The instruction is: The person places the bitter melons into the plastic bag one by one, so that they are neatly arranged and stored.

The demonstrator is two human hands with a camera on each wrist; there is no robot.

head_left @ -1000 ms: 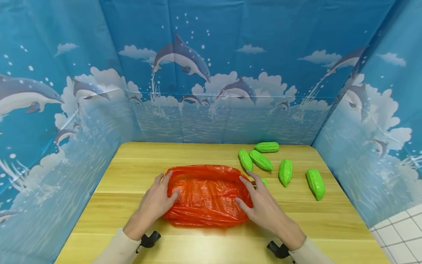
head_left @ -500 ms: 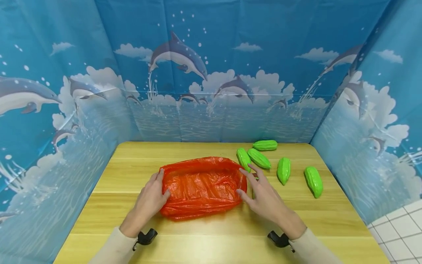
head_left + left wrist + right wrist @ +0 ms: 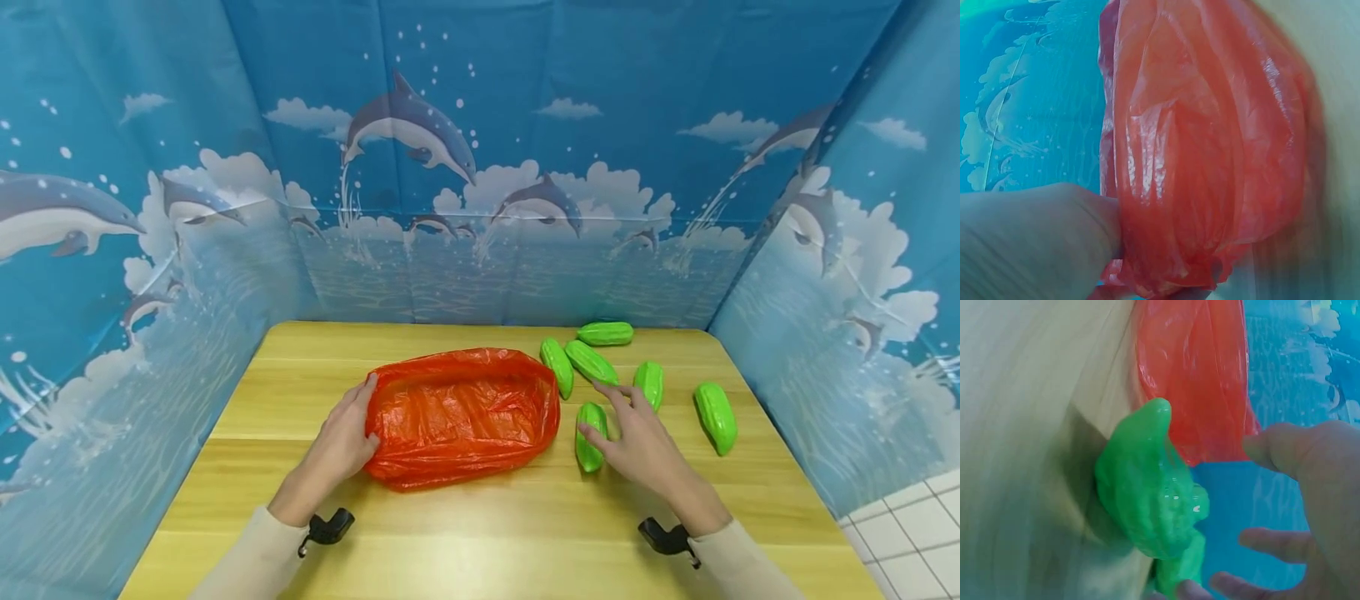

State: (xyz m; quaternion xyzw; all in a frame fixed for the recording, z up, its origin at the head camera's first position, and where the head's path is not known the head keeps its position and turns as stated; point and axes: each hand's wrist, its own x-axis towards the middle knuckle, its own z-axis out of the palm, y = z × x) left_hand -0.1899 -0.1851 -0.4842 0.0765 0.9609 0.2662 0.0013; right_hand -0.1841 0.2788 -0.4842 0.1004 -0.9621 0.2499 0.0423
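Observation:
A red plastic bag (image 3: 465,454) stands spread open on the table, left of centre. At its left end my left hand (image 3: 339,435) grips the rim, and in the left wrist view the thumb lies against the crinkled plastic (image 3: 1179,187). My right hand (image 3: 645,442) is spread over a bright green bitter melon (image 3: 591,450) just right of the bag. Its fingers are apart around the melon; in the right wrist view a gap shows between the thumb and this bitter melon (image 3: 1144,481). The right hand partly hides another bitter melon (image 3: 649,383) behind it.
Several more bitter melons lie on the wooden table (image 3: 480,550): one touching the bag's right side (image 3: 557,367), others at the back (image 3: 605,333), and one at the far right (image 3: 716,417). A blue dolphin-print curtain (image 3: 480,275) encloses the table's back and sides.
Both hands shifted the bag left and slightly back. My right hand then left its right end and moved right, over the nearest bitter melon, which is now uncovered. The left hand stays at the bag.

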